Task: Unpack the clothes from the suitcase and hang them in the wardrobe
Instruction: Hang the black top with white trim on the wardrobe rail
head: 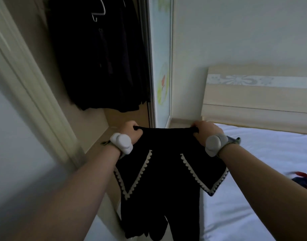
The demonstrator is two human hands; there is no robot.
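Observation:
I hold a black garment (165, 171) with white zigzag trim stretched out in front of me. My left hand (132, 132) grips its top left corner. My right hand (205, 131) grips its top right corner. The cloth hangs straight down between my forearms. Above and to the left is the open wardrobe (90, 122), where dark clothes (100, 58) hang. A white hanger (99, 13) shows at the top of them. The suitcase is not in view.
A bed with a white sheet (253, 180) lies to the right, with a pale wooden headboard (253, 98). A red and blue item (304, 180) lies at the right edge. The wardrobe's sliding door (163, 66) stands between wardrobe and wall. A pale door frame (27, 80) runs along the left.

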